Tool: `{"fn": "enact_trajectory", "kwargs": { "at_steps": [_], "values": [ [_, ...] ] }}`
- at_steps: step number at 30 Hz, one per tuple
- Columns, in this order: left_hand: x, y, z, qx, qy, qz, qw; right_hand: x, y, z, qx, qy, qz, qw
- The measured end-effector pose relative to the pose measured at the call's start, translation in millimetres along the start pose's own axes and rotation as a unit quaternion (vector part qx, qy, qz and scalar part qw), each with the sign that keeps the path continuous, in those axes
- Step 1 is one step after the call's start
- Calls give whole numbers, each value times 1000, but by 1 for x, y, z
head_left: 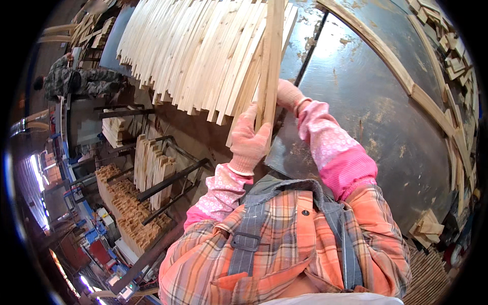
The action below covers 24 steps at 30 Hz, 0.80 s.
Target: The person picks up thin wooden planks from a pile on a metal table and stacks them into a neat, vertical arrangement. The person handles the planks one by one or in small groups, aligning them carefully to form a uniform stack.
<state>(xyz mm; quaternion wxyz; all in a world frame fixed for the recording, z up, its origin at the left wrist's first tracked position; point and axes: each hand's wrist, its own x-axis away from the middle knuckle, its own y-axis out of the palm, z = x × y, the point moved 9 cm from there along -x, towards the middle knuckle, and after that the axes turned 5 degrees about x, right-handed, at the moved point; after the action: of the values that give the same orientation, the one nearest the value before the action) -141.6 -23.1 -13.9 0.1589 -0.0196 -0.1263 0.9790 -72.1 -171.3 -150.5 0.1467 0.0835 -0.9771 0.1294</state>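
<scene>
A long wooden strip (273,56) stands raised above a row of pale wooden strips (203,56) laid side by side on the metal table. My left hand (249,142), in a pale pink knitted glove, holds the near end of the raised strip, with the thumb on one side and the forefinger stretched along it. At the strip's right side is my right hand (290,95), gloved alike. It grips the strip from that side, its fingertips hidden behind the wood. Beneath the left hand, the ends of neighbouring strips stick out past the table's edge.
The dark metal table (356,127) extends to the right, bordered by curved wooden pieces (386,56). Offcuts (460,66) pile up at far right. Lower left, stacked wood blocks (129,203) stand by a metal rack (173,178). Another person (81,81) works at far left.
</scene>
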Motion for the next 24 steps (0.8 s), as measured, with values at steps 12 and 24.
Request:
{"fn": "enact_trajectory", "kwargs": {
  "at_steps": [12, 24],
  "values": [
    [25, 94, -13, -205, 44, -198, 957, 90, -17, 32, -777, -34, -16, 629],
    [7, 132, -29, -225, -36, -184, 956, 154, -51, 67, -658, 81, 164, 730]
  ]
}}
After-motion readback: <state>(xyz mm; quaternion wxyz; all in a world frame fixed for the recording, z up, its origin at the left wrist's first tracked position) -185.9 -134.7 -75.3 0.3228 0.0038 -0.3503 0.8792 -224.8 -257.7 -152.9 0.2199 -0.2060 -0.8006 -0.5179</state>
